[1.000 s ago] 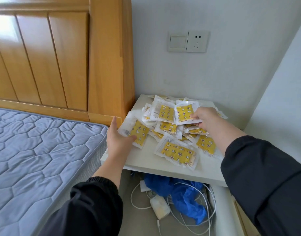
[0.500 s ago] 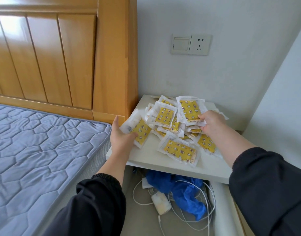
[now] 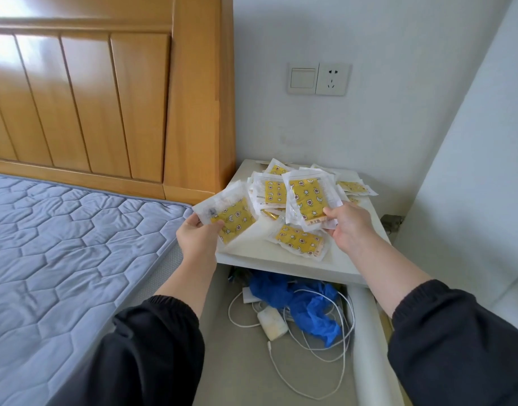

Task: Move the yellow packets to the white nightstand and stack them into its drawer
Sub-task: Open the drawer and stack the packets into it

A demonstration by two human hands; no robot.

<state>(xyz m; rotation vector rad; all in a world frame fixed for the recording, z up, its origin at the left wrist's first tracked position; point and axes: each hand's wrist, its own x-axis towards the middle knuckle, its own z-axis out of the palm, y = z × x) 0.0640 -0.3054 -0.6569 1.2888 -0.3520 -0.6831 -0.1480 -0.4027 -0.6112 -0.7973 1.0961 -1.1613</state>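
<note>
- We see the left hand (image 3: 197, 235) pinching one yellow packet (image 3: 233, 215) by its corner. It is held up just over the left edge of the white nightstand (image 3: 252, 249).
- The right hand (image 3: 350, 227) grips another packet (image 3: 307, 197) by its bottom edge and holds it upright over the pile.
- We see a messy pile of yellow packets (image 3: 274, 191) on top of the nightstand. One packet (image 3: 300, 240) lies flat near the front.
- Below, the drawer (image 3: 366, 332) is pulled open. Inside are a blue plastic bag (image 3: 298, 303), white cables (image 3: 344, 341) and a white charger (image 3: 272, 326).
- We see no yellow packets in the drawer.
- A grey mattress (image 3: 61, 244) and a wooden headboard (image 3: 105, 98) are on the left.
</note>
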